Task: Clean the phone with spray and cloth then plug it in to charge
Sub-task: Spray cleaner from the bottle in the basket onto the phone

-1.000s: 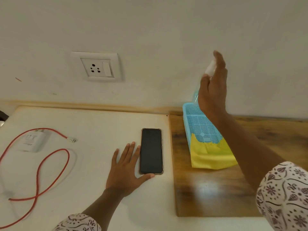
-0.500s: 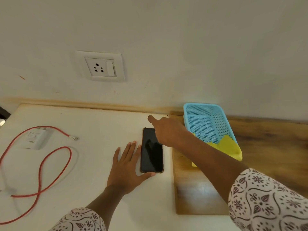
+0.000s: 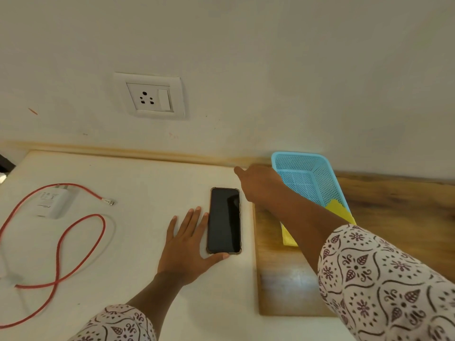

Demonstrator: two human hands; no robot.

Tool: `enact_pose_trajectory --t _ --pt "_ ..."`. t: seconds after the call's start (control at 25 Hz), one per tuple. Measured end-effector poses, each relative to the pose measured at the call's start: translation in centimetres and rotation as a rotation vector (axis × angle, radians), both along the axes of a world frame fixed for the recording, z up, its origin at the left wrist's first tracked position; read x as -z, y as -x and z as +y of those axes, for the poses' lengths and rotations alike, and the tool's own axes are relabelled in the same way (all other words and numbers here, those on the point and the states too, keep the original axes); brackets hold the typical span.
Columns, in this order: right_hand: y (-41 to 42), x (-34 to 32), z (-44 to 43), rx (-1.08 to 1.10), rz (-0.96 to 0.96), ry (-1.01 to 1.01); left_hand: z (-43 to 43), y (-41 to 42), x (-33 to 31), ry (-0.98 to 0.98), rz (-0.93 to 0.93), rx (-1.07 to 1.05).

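Soft, even indoor light, faint shadows, slight motion blur on the right sleeve point(image 3: 384, 279), wide-angle bending at edges.

A: What's around, non-job stuff?
B: Blue plastic basket point(image 3: 310, 177), perforated, at the back by the wall point(image 3: 270, 57), sitting on a brown wooden board point(image 3: 398, 207).
A: Board's where?
B: Rt side of the white bench point(image 3: 128, 173), its left edge running front to back. Glossy, some glare near the front.
A: Wall?
B: Plain off-white, few small marks, one reddish streak far left. Pale wood strip point(image 3: 123, 152) along the bottom where it meets the bench.
A: Anything else?
B: Dark thing at the far left edge, cut off by frame, can't tell what.
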State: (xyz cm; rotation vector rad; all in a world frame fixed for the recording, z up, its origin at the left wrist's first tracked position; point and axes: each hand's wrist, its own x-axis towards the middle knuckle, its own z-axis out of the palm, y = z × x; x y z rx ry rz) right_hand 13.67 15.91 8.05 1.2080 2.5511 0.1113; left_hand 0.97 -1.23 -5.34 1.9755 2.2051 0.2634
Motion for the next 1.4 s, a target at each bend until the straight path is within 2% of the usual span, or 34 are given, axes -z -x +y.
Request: enact_pose_trajectory --t 0.12,0.24,0.48,0.8,1.0,1.12,1.4 --pt "0.4 0.3 -1.9 -0.012 0.094 0.016 0.0 0.0 -0.1 -0.007 -0.009 0.001" --pt "1.0 1.3 -5.7 -0.073 0.124 0.154 -0.1 0.0 -0.3 -0.017 -0.020 0.016" --pt "-0.4 2.2 -10.3 -0.139 0.096 0.253 -0.1 0.0 -0.7 -0.036 -0.010 0.025" --pt "-3.8 3.0 -11.8 0.089 0.074 0.261 -0.1 -0.1 -0.3 -0.005 -0.019 0.010" --pt "-2.3 2.9 -9.6 0.137 0.209 0.081 -0.1 0.0 -0.5 -0.018 -0.031 0.015" --pt "-0.7 2.3 -6.5 0.166 0.300 0.070 -0.1 0.0 -0.6 0.000 -0.022 0.012" --pt "1.7 1.9 -3.4 0.171 0.295 0.002 -0.1 -0.1 -0.4 0.007 -0.019 0.002"
